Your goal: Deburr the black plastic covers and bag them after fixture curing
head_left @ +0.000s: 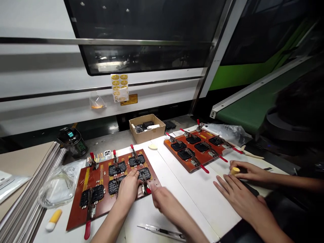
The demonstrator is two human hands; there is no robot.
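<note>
My left hand [129, 185] lies over the front of a reddish-brown fixture board [73, 211], fingers stretched out and touching a black plastic part [144, 173] at its right side. Just right of it is my right hand [162, 199], slightly blurred, its fingers curled beside the red handle [148, 191] of a toggle clamp. Whatever those curled fingers hold, if anything, is hidden. Other black plastic parts [117, 168] sit on the board under red-handled clamps. The part next to my left wrist [113, 185] is partly covered.
A second fixture board [174, 153] stands right. A co-worker's hands [240, 199] hold a yellow cylindrical thing [235, 170]. A utility knife [162, 231] lies in front. A cardboard box [146, 135] is behind, a plastic bag [60, 185], yellow-white object [53, 220] and stacked sheets [37, 189] left.
</note>
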